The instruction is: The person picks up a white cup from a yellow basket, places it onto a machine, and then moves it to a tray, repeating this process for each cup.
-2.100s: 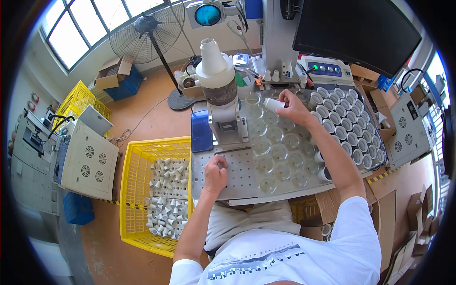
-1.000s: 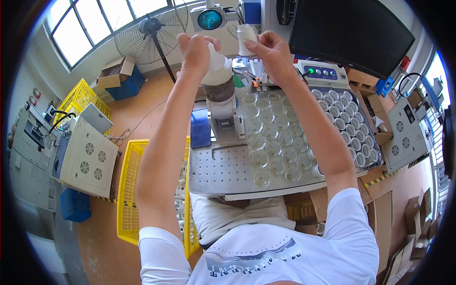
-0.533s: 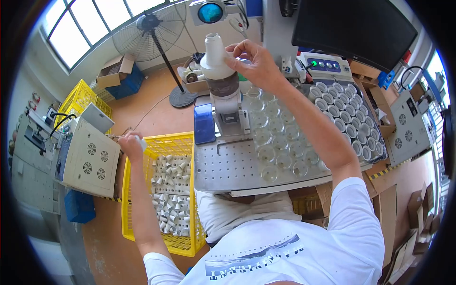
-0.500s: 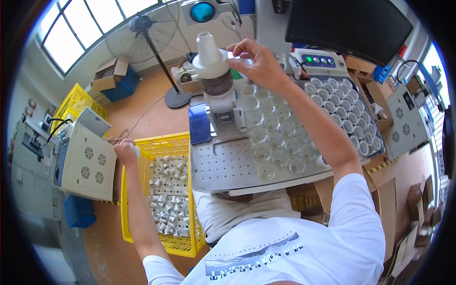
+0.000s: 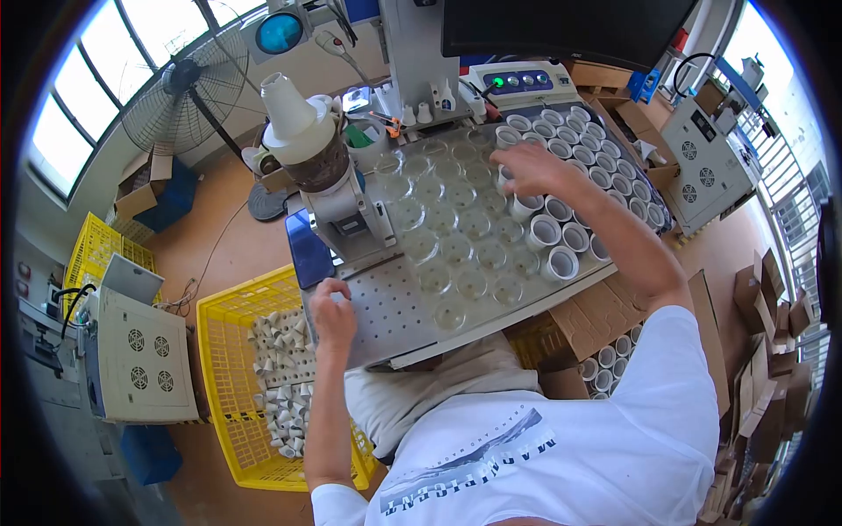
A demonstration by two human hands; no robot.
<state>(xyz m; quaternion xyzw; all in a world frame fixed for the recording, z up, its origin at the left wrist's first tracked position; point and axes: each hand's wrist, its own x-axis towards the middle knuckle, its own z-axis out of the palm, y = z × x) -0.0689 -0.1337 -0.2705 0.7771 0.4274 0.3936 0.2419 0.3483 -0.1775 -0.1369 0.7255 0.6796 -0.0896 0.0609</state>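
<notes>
My left hand is closed above the left edge of the metal table, near a blue pad; whatever its curled fingers hold, if anything, is hidden. My right hand reaches over the nearest white cups, its fingers bent down at a cup on the left side of the group. Rows of clear round cups stand left of it. A white cone sits on top of the machine with a dark band at the left of the table.
Below the table's left side is a yellow crate with many small white cone pieces. A monitor and a control box are at the back. A fan stands at the left, cardboard boxes at the right.
The view has shifted to the right. My right hand has left the cone on the machine for the white cups. My left hand has moved from over the crate's far edge to the table edge.
</notes>
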